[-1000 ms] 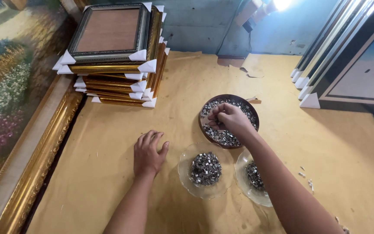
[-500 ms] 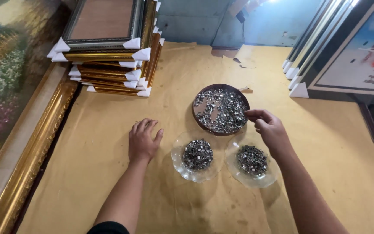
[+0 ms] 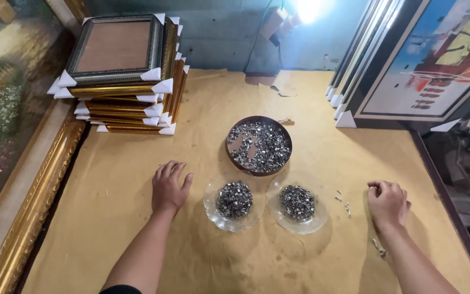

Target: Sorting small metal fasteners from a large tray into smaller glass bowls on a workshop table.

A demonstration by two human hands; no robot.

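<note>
The near part of the table (image 3: 110, 218), covered with brown paper, has free room between and around both arms. The left hand (image 3: 168, 188) lies flat on the paper with the fingers open and a little spread; it holds nothing. It is just left of a clear glass dish (image 3: 234, 200) that carries a small heap of metal clips. The right hand (image 3: 387, 202) rests near the right edge of the table, with the fingers curled into a loose fist. I cannot tell if something is inside it. A few loose metal clips (image 3: 344, 202) lie on the paper between this hand and a second clear glass dish (image 3: 298, 202), which also holds a small heap of clips.

Just behind the two dishes stands a dark round bowl (image 3: 259, 145), with many more clips spread in it. Farther to the left, a stack of gold picture frames (image 3: 123, 81) with white corner protectors takes the far left corner. A big gold frame (image 3: 33, 207) runs along the left edge. Framed pictures (image 3: 409, 60) lean at the far right.
</note>
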